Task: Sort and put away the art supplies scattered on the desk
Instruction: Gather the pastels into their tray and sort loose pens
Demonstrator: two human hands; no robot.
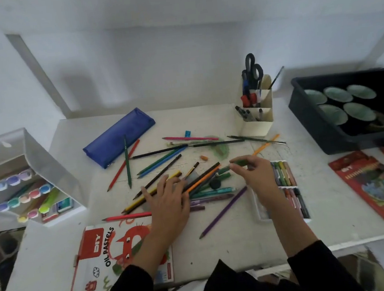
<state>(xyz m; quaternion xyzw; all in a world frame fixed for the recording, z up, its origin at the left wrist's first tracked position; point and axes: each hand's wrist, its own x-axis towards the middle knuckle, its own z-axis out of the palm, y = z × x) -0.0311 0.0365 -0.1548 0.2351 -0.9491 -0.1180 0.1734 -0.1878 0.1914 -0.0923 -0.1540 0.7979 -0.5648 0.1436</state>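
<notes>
White desk (244,246), holding scattered art supplies. Centre: loose heap of coloured pencils (204,179), crossed at many angles, with a few green pastels and a dark round piece among them. Left hand (167,195): fingers straight and slightly spread, laid flat on the near side of the heap. Right hand (253,172): raised just above the right edge of the heap, thumb and fingertips pinching a green pastel (241,162) held level. Pastel tray (288,187): just right of the right hand, two rows of sticks, partly filled. Purple pencil (224,213): lies alone, slanted, between the hands. Oil pastels box (117,255): flat at the near left edge, under the left forearm. Blue pencil case (119,136): far left of the heap, slanted. Cream organiser (258,117): far right, upright, holding black scissors (252,67) and pens. Black bin (327,131): right edge, round green discs inside. Red pencil packet (380,192): flat, near the bin. Marker rack (24,186): left edge, coloured caps facing out.
</notes>
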